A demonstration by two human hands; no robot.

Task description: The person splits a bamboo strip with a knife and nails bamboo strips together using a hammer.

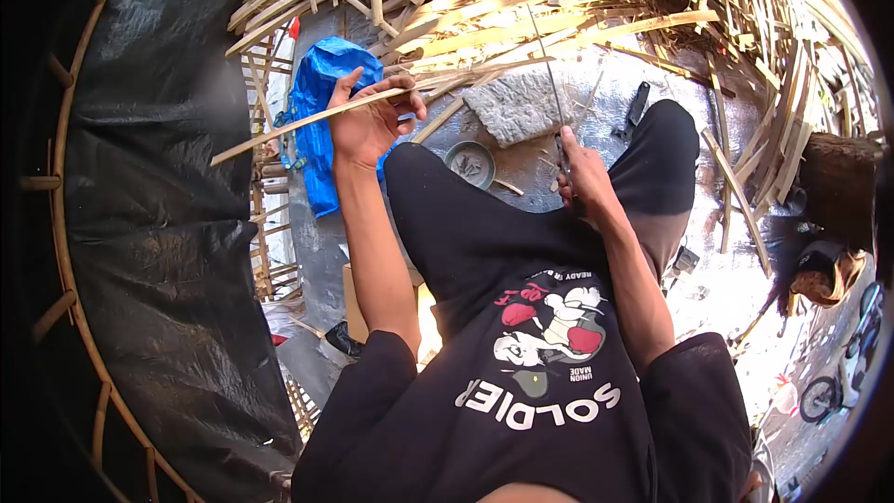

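Note:
My left hand (pixel 374 121) is raised over my knee, palm up, with a long thin bamboo strip (pixel 289 128) lying across it; the fingers curl near the strip and the thumb stands away from it. My right hand (pixel 585 172) is wrapped round the handle of a long thin-bladed knife (pixel 549 65), whose blade points up and away from me. The blade does not touch the strip. Between my hands, past my legs, lie a rough grey stone block (pixel 521 107) and a round bowl (pixel 470 165) with small pieces in it.
Piled bamboo strips (pixel 494 0) spread across the far side and right. A blue bag (pixel 321 130) lies at the left, beside black sheeting (pixel 158 177). A black object (pixel 637 104) rests near my right knee, and a wooden log (pixel 838 186) stands at the right.

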